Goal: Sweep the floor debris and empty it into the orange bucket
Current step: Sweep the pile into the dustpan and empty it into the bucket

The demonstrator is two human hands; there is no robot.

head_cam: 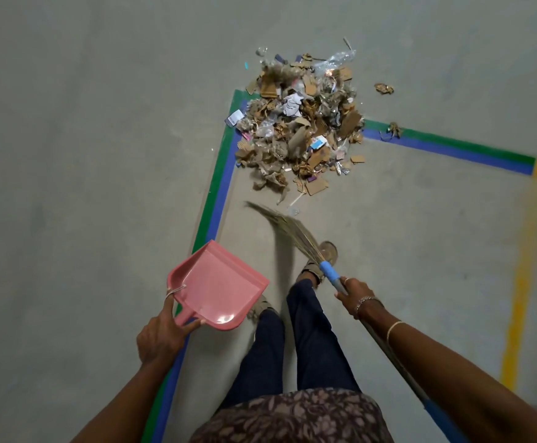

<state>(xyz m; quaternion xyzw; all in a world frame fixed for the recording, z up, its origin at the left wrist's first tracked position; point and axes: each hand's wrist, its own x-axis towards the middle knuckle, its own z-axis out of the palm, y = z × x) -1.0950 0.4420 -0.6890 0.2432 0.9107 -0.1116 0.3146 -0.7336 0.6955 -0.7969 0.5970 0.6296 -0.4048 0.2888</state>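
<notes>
A heap of debris [302,123], mostly cardboard scraps, paper and clear plastic, lies on the grey floor ahead of me, over the corner of a green and blue tape line. My left hand [161,334] grips the handle of an empty pink dustpan [219,282], held above the floor with its mouth pointing up and left. My right hand [355,298] grips the blue-wrapped handle of a grass broom [288,231]. Its bristles reach up and left, ending just short of the heap. The orange bucket is out of view.
Green and blue tape [217,193] runs from the heap's corner down past my left side and off to the right. Yellow tape [516,298] marks the floor at right. Two stray scraps [383,88] lie right of the heap. My feet [321,260] stand below the broom.
</notes>
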